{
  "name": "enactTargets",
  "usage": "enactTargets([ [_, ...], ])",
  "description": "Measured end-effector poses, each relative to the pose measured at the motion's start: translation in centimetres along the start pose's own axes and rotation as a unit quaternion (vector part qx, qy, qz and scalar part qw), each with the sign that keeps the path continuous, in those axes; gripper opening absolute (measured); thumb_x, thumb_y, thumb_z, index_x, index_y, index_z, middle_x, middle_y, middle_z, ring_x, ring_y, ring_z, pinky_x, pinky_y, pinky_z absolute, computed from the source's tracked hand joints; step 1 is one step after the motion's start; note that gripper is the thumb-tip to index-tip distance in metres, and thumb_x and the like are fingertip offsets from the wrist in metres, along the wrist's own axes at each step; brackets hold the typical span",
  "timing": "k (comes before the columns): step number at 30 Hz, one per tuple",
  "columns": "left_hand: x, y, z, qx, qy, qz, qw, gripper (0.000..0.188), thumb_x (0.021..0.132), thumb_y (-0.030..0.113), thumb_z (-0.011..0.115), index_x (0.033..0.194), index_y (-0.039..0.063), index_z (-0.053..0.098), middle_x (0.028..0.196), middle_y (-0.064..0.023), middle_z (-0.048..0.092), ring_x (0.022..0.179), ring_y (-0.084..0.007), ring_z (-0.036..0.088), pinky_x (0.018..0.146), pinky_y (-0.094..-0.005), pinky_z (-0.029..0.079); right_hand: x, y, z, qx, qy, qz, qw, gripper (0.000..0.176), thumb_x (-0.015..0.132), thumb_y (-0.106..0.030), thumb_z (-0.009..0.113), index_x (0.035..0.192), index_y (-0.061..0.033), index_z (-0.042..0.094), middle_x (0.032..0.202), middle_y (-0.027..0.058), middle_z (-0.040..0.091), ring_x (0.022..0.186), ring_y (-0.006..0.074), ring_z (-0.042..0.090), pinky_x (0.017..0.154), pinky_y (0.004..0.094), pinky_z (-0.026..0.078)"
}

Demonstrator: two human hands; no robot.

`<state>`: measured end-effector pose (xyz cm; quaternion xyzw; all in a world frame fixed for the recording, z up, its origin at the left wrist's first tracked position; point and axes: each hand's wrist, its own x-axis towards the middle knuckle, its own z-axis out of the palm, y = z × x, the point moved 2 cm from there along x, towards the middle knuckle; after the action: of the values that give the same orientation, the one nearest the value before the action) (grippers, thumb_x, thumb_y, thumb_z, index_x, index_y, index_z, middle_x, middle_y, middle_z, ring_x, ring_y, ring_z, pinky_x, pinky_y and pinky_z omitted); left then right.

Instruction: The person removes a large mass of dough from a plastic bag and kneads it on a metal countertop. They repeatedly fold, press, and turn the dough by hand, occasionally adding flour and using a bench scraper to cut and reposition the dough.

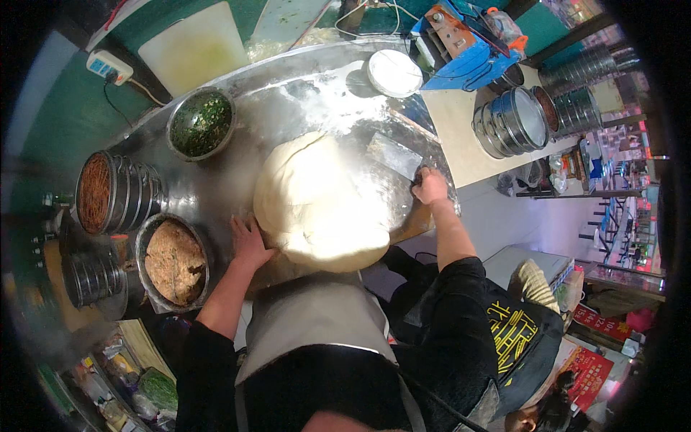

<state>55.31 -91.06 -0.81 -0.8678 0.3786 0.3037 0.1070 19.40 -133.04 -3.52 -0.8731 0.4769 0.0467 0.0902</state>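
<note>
A big pale mass of dough point(318, 205) lies on the metal worktop point(216, 189) in front of me, its lower right part in bright light. At its left edge my left hand point(251, 243) rests on the worktop with fingers spread, holding nothing. Right of the dough, my right hand point(430, 185) is closed round the dark handle of a flat metal dough scraper point(394, 155), whose blade lies low over or on the floured surface. Whether the blade touches the worktop is unclear.
Left stand a bowl of chopped greens point(201, 123), stacked metal tins point(127, 193) and a bowl of minced filling point(174, 263). A white bowl point(394, 73) and a rolling pin point(414, 126) lie beyond the scraper. Another person in a dark printed top point(518, 345) is at lower right.
</note>
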Motion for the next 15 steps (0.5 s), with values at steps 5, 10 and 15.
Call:
enactTargets([
  [5, 0.6, -0.3, 1.0, -0.025, -0.011, 0.008, 1.0, 0.138, 0.072, 0.062, 0.09, 0.167, -0.002, 0.014, 0.169, -0.0402, 0.007, 0.16, -0.0546, 0.004, 0.126, -0.0586, 0.028, -1.3, -5.7, -1.5, 0.211, -0.014, 0.038, 0.977, 0.049, 0.089, -0.027, 0.069, 0.128, -0.0007, 0.057, 0.109, 0.0291, 0.073, 0.104, 0.0485, 0.07, 0.093, 0.0532, 0.056],
  [10, 1.2, -0.4, 1.6, 0.027, -0.019, 0.003, 0.999, 0.136, 0.075, 0.069, 0.085, 0.167, -0.002, 0.014, 0.169, -0.0408, 0.01, 0.16, -0.0547, 0.005, 0.126, -0.0578, 0.029, 0.7, -10.4, -2.2, 0.208, -0.022, -0.096, 0.973, 0.044, 0.104, -0.039, 0.059, 0.14, -0.0128, 0.064, 0.118, 0.0256, 0.074, 0.111, 0.0466, 0.069, 0.099, 0.0517, 0.055],
  [15, 0.9, 0.1, 0.8, 0.106, -0.025, -0.01, 0.994, 0.135, 0.078, 0.075, 0.078, 0.168, 0.0, 0.013, 0.169, -0.0405, 0.011, 0.159, -0.0571, 0.009, 0.128, -0.0589, 0.023, 7.7, -13.6, -0.6, 0.184, -0.015, -0.13, 0.974, 0.045, 0.106, -0.041, 0.057, 0.143, -0.0167, 0.066, 0.126, 0.0208, 0.073, 0.117, 0.0425, 0.068, 0.102, 0.0493, 0.054],
])
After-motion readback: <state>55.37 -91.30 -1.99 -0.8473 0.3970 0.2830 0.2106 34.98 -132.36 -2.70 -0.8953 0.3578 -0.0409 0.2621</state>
